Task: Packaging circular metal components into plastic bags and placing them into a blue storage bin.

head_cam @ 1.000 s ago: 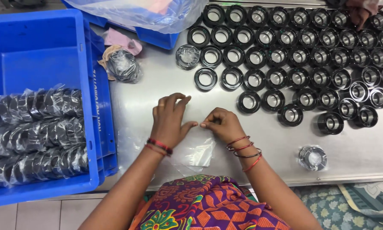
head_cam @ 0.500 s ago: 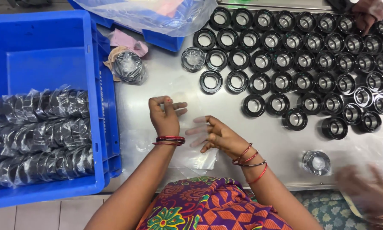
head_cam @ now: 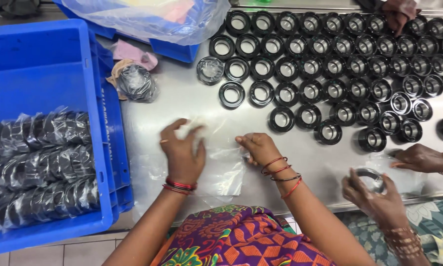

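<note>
Head view, looking down on a grey metal bench (head_cam: 182, 106).

Blue crate (head_cam: 39, 64), far left: the largest thing here, its near half stacked with bagged rolls of black rings (head_cam: 34, 162). A second blue bin under a loose plastic sheet (head_cam: 147, 17) sits at the far edge.

Black rings (head_cam: 329, 64) stand in rows across the far right of the bench, open ends up, most touching their neighbours. One ring already in a clear wrap (head_cam: 210, 69) stands at the left end of the rows; another wrapped bundle (head_cam: 136, 83) lies near the crate beside a pink rag (head_cam: 132, 50).

Clear plastic bag (head_cam: 216, 162): flat on the bench at the near edge, between the person's hands. Left hand (head_cam: 182, 152) is spread, fingers pressing the bag's far left part. Right hand (head_cam: 257, 147) is pinched shut on the bag's right edge. The hands are apart, with film between them.

A co-worker's hands (head_cam: 379, 197) at near right cup a wrapped ring (head_cam: 369, 178).

Risks, as judged: the film is thin and hard to see, so a pinch could catch both layers and leave the mouth shut. Tugging against the pressing hand could tear it. A sweep of the right forearm could knock the nearest rings.
</note>
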